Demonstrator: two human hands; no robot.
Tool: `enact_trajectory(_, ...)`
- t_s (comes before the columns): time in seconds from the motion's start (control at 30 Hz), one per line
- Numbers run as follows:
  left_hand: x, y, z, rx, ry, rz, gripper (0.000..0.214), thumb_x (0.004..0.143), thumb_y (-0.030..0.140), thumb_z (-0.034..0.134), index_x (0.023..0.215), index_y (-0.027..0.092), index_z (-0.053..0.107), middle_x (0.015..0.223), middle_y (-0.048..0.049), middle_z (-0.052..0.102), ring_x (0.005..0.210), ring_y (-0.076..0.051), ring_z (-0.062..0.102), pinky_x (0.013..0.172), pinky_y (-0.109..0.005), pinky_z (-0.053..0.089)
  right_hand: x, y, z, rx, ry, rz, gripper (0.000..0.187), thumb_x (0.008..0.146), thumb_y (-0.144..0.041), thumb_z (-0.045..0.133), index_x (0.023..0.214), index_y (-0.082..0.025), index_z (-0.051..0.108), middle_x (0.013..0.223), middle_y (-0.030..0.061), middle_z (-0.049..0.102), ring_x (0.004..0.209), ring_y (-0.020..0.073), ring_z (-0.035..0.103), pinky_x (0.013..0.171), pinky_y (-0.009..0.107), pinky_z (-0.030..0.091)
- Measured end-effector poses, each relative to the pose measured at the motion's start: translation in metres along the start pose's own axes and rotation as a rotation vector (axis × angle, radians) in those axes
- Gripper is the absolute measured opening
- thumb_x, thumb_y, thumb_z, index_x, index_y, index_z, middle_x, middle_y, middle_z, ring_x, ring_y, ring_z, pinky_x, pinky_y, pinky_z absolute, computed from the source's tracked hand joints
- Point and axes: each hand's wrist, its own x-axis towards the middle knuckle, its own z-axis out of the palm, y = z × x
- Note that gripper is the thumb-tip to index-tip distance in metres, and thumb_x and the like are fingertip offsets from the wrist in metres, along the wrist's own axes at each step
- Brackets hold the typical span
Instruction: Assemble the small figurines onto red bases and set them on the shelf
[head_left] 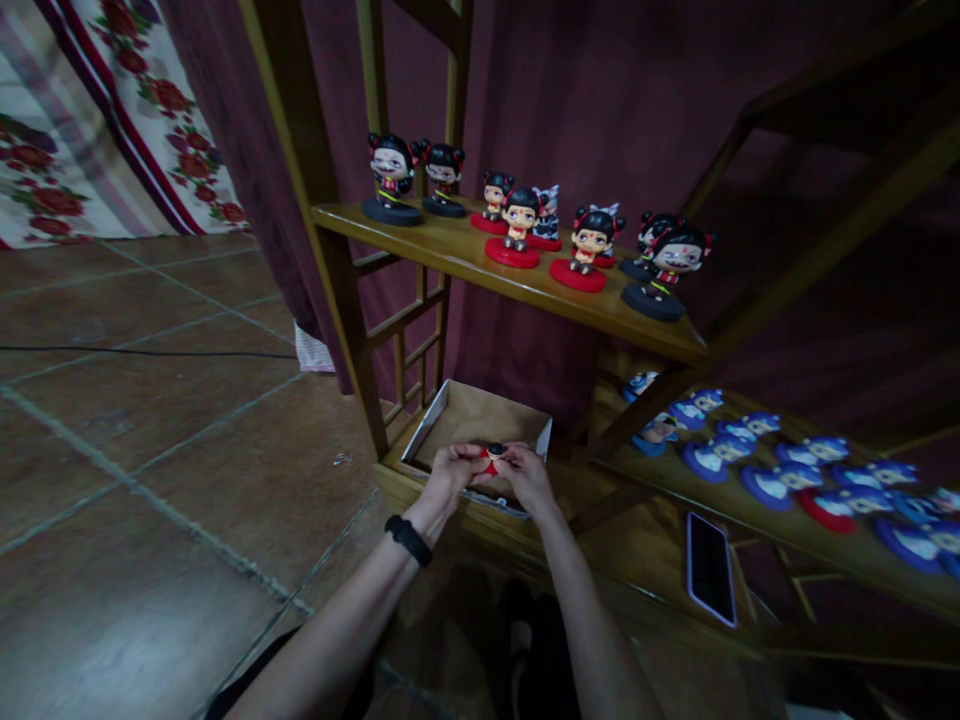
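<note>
Between my two hands is a small figurine [494, 453] with black hair and red on its lower part. My left hand [456, 470] grips it from the left, and a black band circles that wrist. The fingers of my right hand [527, 474] are closed on its right side. Both hands are over an open cardboard box [480, 405], whose brown inside shows behind them. My fingers partly cover the figurine, so its base is only partly visible. The box rests on the low wooden shelf.
On the wooden shelf [450, 252] above stand several figurines [519, 225] on red or black bases. Several blue figurines [787, 483] line a lower shelf on the right. A phone [710, 568] lies on the wood at the lower right. Tiled floor [150, 420] extends on the left.
</note>
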Motion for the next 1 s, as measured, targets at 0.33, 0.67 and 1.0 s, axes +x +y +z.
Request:
enact_trajectory(0.33, 0.006, -0.008, 0.004, 0.267, 0.026, 0.287, 0.022, 0.066, 0.016, 0.067, 0.084, 0.014, 0.056, 0.066, -0.0004, 0.062, 0.057, -0.011, 0.06, 0.058, -0.027, 0.051, -0.002, -0.009, 0.011, 0.242, 0.044, 0.171, 0.016, 0.059, -0.031, 0.066, 0.068, -0.019, 0.062, 0.067, -0.002, 0.063, 0.064, 0.0135, 0.056, 0.07, 0.028, 0.045)
enact_trajectory(0.67, -0.022, 0.009, 0.011, 1.363, 0.06, 0.553, 0.03, 0.085, 0.027, 0.044, 0.113, 0.02, 0.05, 0.095, -0.0083, 0.065, 0.09, -0.019, 0.061, 0.078, -0.028, 0.043, -0.007, -0.021, 0.003, 0.324, 0.034, 0.209, 0.022, 0.056, -0.024, 0.069, 0.077, -0.02, 0.063, 0.073, -0.0028, 0.064, 0.071, 0.0126, 0.056, 0.074, 0.027, 0.042)
enact_trajectory(1.0, -0.038, 0.012, 0.017, 1.67, -0.002, 0.757, 0.027, 0.088, 0.021, 0.032, 0.112, 0.018, 0.043, 0.098, -0.0101, 0.056, 0.087, -0.019, 0.058, 0.071, -0.027, 0.042, -0.004, -0.016, 0.003, 0.321, 0.069, 0.123, 0.021, 0.056, -0.015, 0.062, 0.077, -0.022, 0.064, 0.08, -0.0031, 0.065, 0.076, 0.0133, 0.056, 0.078, 0.028, 0.042)
